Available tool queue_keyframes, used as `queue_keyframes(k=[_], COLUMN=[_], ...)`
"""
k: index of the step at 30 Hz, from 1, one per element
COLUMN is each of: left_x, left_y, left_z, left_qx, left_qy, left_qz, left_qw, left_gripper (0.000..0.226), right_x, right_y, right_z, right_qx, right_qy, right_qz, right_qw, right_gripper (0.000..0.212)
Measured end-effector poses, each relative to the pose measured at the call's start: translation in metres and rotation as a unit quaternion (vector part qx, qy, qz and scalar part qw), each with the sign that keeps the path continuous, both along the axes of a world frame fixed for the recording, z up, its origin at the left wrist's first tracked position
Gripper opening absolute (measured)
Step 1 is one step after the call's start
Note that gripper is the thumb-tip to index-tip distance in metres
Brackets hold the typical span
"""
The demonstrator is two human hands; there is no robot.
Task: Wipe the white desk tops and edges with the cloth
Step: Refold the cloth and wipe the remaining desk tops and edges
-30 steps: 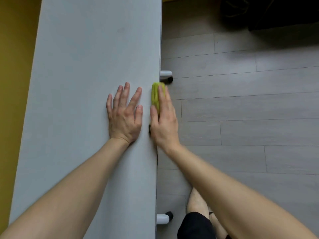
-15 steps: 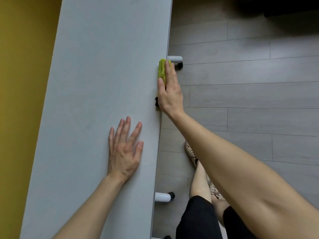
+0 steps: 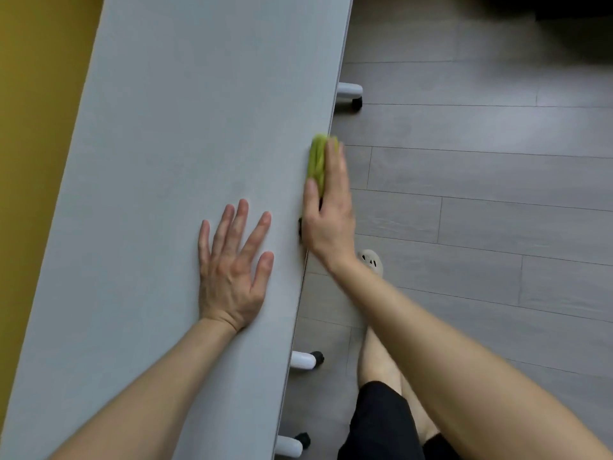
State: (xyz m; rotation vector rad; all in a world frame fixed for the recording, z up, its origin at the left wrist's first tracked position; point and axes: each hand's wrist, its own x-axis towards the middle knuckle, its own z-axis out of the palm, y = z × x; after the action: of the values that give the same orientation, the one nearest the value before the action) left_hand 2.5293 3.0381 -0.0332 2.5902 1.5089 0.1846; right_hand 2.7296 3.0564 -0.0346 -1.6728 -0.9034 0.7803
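prob office: white desk (image 3: 166,161) on castors (image 3: 356,102), grey plank floor (image 3: 497,210).

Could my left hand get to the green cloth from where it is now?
Probably yes. The left hand lies flat on the white desk top, with only bare surface between it and the green cloth at the edge. The right hand covers the cloth, though, and would have to lift.
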Motion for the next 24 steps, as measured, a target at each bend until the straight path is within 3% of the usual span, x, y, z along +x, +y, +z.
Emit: queue_keyframes(k=[4,9,11,19,21,24], left_x=[0.000,0.000,0.000,0.001,0.001,0.000], left_y=[0.001,0.001,0.000,0.001,0.001,0.001], left_z=[0.000,0.000,0.000,-0.001,-0.001,0.000], left_qx=[0.003,0.002,0.002,0.004,0.002,0.003], left_qy=[-0.006,-0.004,-0.001,-0.007,-0.005,-0.006], left_qz=[0.001,-0.004,-0.002,0.000,0.001,0.003], left_qw=[1.000,1.000,1.000,1.000,1.000,1.000], left_gripper=[0.061,0.061,0.061,0.061,0.061,0.061], right_x=[0.017,-0.082,-0.090,0.050,0.055,0.005], right_y=[0.042,-0.137,-0.171,0.076,0.086,0.016], right_z=[-0.003,0.016,0.020,-0.005,-0.005,-0.004], right_qx=[0.006,-0.003,-0.018,0.001,0.005,0.027], right_qy=[-0.017,0.032,0.047,-0.011,-0.013,0.006], right_qz=[-0.046,0.056,0.085,-0.016,-0.014,-0.027], right_qw=[0.999,0.998,0.995,1.000,1.000,0.999], right_gripper=[0.067,0.075,0.078,0.071,0.070,0.068])
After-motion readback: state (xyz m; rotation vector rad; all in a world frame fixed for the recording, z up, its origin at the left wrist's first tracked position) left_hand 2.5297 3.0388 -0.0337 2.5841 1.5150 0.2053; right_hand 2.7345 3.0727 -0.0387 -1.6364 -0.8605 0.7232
